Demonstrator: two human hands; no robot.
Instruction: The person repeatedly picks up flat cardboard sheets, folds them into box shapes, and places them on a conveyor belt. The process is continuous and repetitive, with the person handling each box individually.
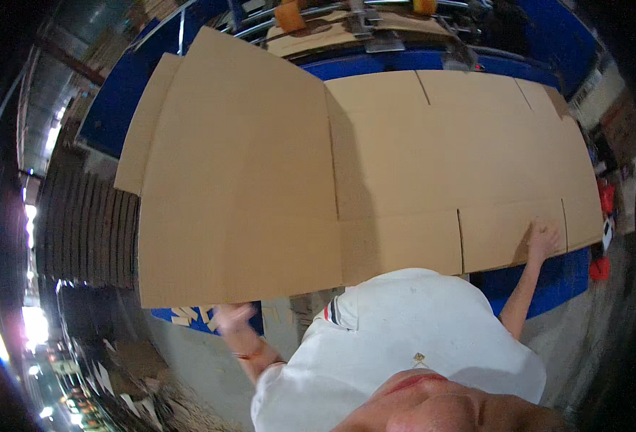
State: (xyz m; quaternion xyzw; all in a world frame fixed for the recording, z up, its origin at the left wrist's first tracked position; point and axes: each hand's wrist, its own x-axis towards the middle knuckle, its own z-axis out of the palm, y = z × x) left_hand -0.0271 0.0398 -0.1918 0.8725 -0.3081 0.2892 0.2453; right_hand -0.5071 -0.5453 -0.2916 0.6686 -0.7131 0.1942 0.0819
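Stretching across the blue worktop (563,291) in front of the person is a large, slotted sheet of brown cardboard (469,151), its near edge close to the person's white shirt (433,317). Its left panel (239,180) appears raised along a crease, with a dark band of shadow on the flatter part just to the right; a narrow strip of board (145,129) shows past that panel's left edge. The right hand (543,237) lies over the near right part of the sheet, just beside a slot, its fingers apparently curled; whether that grip holds the board cannot be told. At the near edge of the left panel is the left hand (233,317), blurred and partly covered by the board, so its grip cannot be told either. A thin band (246,355) circles the left wrist. Small pale offcuts (185,315) lie on the blue surface to the left of that hand. Beyond the sheet stands a blue machine (131,93) with metal rods and an orange part (289,16). A tall cardboard stack (87,223) stands on the left, and a red object (599,270) shows near the right edge of the sheet.
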